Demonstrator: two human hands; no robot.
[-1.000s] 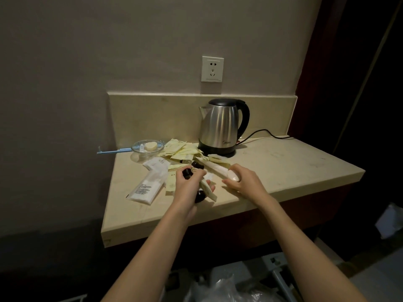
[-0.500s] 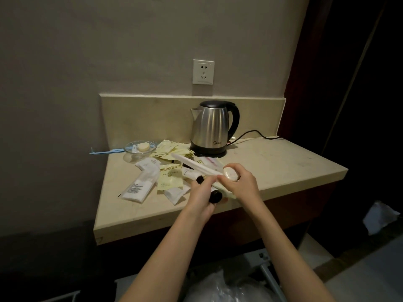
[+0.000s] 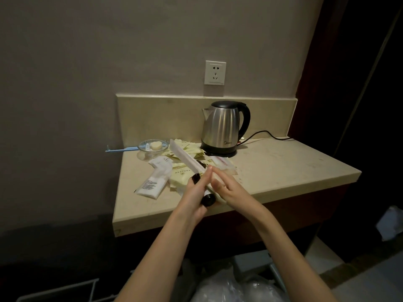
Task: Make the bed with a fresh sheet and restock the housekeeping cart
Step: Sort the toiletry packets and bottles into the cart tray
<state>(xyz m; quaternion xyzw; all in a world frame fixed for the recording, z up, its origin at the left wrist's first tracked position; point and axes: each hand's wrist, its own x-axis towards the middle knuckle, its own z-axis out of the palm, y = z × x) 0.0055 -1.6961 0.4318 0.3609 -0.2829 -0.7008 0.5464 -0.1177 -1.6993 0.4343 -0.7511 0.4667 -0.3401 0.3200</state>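
White long packet (image 3: 187, 159) and black-capped bottles (image 3: 208, 199) pressed between both hands.

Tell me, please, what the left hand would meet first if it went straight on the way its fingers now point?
Probably the yellow sachets piled before the kettle. The left hand, holding dark-capped bottles and a long white packet, points up and away over the counter; depth is unclear, so it may pass above them.
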